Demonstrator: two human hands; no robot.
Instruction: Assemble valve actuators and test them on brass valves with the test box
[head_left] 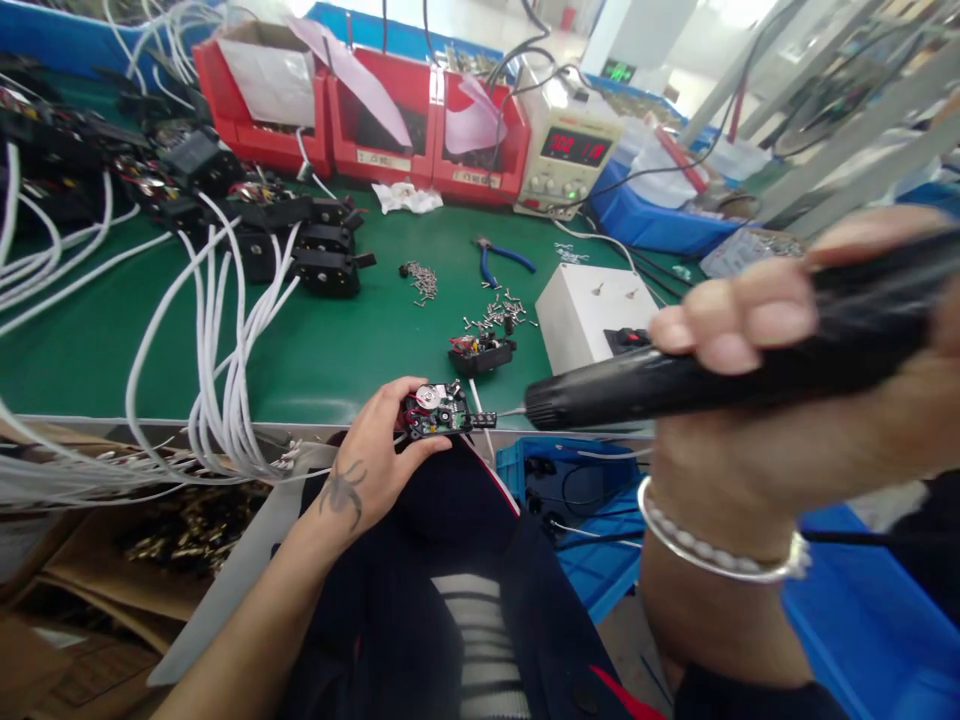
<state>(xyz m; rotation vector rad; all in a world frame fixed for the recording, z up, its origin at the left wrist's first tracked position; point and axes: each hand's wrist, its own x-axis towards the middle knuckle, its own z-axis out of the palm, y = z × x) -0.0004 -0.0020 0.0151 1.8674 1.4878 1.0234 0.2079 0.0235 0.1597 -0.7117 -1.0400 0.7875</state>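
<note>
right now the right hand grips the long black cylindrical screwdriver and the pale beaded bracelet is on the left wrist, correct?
Not quite: the head view shows the pale beaded bracelet on the right wrist. The right hand does grip the long black cylindrical screwdriver.

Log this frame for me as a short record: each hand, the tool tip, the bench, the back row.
Left hand: gripping a small device with exposed circuitry
Right hand: wrapped around a black screwdriver
Tool tip: at the device's right end; contact unclear
Bench: second device, loose screws, blue-handled pliers, white box
Back row: red bins, power supply with lit display
</note>
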